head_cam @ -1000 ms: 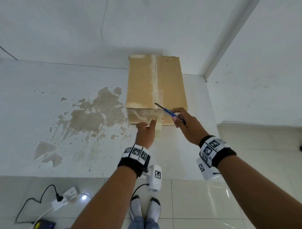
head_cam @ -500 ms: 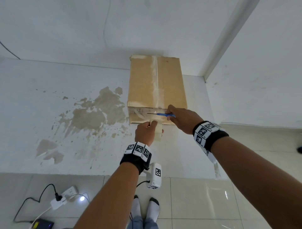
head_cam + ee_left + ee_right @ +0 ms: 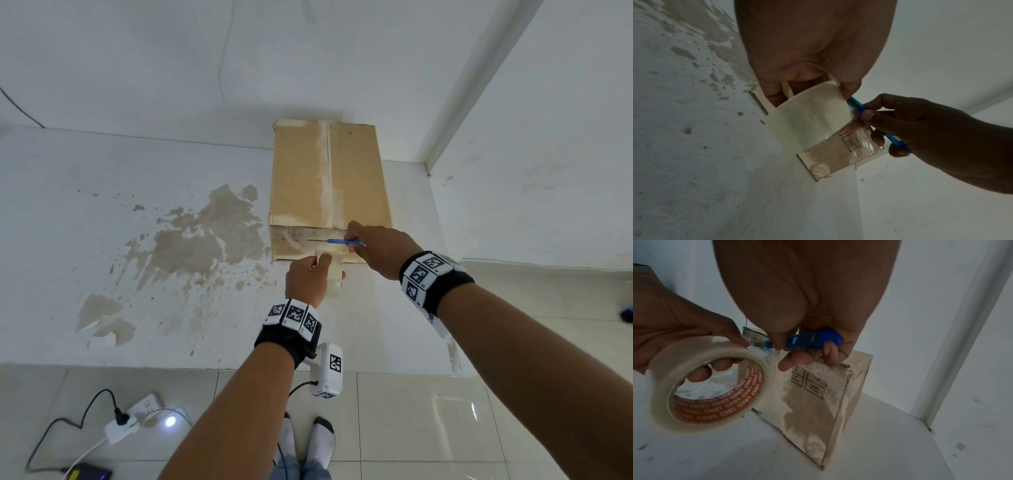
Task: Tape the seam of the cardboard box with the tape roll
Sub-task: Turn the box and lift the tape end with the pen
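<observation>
My left hand [image 3: 306,279] grips the cream tape roll [image 3: 705,382] below the brown cardboard box [image 3: 329,181]; my right hand [image 3: 380,251] clamps the blue utility knife [image 3: 807,339], its blade lying crosswise over the taut strip.

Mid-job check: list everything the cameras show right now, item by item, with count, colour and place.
cardboard box: 1, brown, on the white stained surface against the wall, pale tape along its top seam
tape roll: 1, clear with orange printed core, held off the box's near face
box cutter: 1, blue, blade out, at the box's near face
surface: 1, white with brown stains, under the box
power strip: 1, white, on the tiled floor at lower left, black plug in it
dark device: 1, on the floor by the bottom edge
socked feet: 2, white socks, on the floor
left hand: 1, grips the tape roll
right hand: 1, grips the box cutter
</observation>
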### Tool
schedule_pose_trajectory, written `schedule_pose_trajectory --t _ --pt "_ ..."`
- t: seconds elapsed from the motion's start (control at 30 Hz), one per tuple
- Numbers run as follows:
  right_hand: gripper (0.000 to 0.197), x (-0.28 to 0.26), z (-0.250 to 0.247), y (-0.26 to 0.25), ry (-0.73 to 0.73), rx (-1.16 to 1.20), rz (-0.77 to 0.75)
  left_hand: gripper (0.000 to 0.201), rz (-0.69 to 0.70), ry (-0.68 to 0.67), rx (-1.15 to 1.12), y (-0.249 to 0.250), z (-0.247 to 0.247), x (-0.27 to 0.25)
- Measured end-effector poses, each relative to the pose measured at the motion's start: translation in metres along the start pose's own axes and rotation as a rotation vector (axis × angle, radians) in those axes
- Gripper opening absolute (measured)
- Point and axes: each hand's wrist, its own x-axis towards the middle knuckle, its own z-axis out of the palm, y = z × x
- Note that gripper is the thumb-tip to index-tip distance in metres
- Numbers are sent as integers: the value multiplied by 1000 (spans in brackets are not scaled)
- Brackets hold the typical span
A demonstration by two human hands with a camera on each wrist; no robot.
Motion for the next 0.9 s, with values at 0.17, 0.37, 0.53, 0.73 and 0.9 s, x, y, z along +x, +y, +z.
schedule_pose_trajectory --t 0.17,0.37,0.53,0.73,0.9 --pt "13 -1 3 -3 19 -22 16 41 12 12 18 2 2 0" --pt "14 -12 5 23 10 -58 53 45 33 42 -25 -6 1 3" --pt "11 -32 12 56 27 159 88 39 -2 37 -36 -18 -4 -2" --pt "22 -22 11 35 164 377 -11 35 -45 32 -37 -26 -6 -8" --pt "29 7 6 17 194 306 -43 39 -30 10 -7 -27 -6 -10"
